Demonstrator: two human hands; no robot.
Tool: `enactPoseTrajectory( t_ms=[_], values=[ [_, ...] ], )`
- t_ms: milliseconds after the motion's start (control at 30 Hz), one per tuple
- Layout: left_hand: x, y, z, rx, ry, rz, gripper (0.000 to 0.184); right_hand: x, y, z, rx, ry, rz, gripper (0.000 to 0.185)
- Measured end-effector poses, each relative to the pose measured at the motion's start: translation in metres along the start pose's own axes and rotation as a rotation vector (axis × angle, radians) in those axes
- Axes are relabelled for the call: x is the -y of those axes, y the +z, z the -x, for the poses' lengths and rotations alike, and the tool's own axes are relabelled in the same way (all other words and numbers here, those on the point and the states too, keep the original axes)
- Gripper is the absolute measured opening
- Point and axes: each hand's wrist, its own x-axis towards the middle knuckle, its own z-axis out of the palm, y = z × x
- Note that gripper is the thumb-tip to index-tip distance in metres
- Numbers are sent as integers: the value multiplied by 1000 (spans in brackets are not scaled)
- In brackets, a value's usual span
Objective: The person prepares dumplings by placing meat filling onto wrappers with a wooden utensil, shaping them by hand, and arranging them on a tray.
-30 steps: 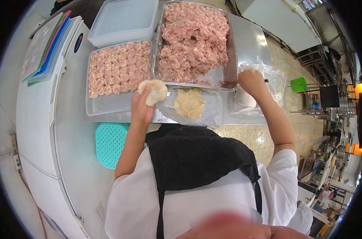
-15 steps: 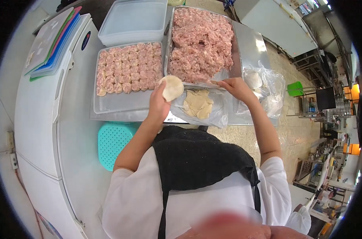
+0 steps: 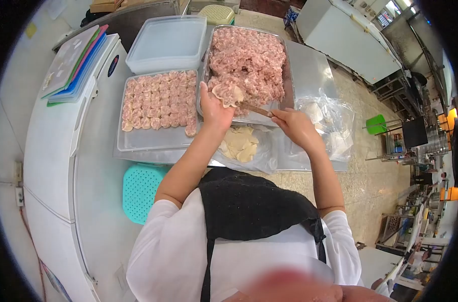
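Observation:
My left hand (image 3: 215, 111) holds a round dough wrapper (image 3: 223, 89) with pink minced meat on it, just over the near edge of the metal tray (image 3: 292, 93). Its fingers are mostly hidden beneath the wrapper. In my right hand (image 3: 295, 127) is a thin, flat brown spatula (image 3: 258, 109), gripped by its end, with the tip at the meat on the wrapper. A large mound of minced meat (image 3: 249, 58) fills most of the metal tray. Below my hands, a stack of wrappers (image 3: 240, 144) lies on clear plastic.
To the left, a plastic tray (image 3: 156, 144) carries rows of filled dumplings (image 3: 158, 100). Stacked clear containers (image 3: 166, 43) stand behind it. A plastic bag (image 3: 334, 131) with white contents lies at the table's right. Beside the table are a white freezer (image 3: 52, 151) and a turquoise stool (image 3: 142, 194).
The wrapper in my left hand was bare and now carries meat. My hands have come closer together, and the spatula has moved from the tray's near edge to the wrapper. The view has shifted slightly.

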Motion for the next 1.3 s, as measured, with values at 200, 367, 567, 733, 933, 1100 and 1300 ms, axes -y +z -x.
enactPoseTrajectory(
  t_ms=[200,367,567,733,933,1100,1300],
  values=[
    [16,49,17,-215,-26,-77,71,-18,-14,1,-47,-67,109,28],
    [39,62,6,-264,27,-25,59,-23,-38,10,-120,-156,76,27],
    [45,67,11,49,-2,-356,61,-88,-53,-4,-86,-206,-434,28],
    [46,101,22,264,435,-1571,87,-122,-58,4,186,-166,-648,34],
    [45,119,35,383,27,-1756,46,-113,-62,15,159,-329,-608,34],
    [40,99,24,416,111,-2048,34,-147,-17,-13,166,-406,-529,31],
    [35,64,3,-37,36,-1833,36,-119,-6,-18,-144,-394,-129,28]
  ],
)
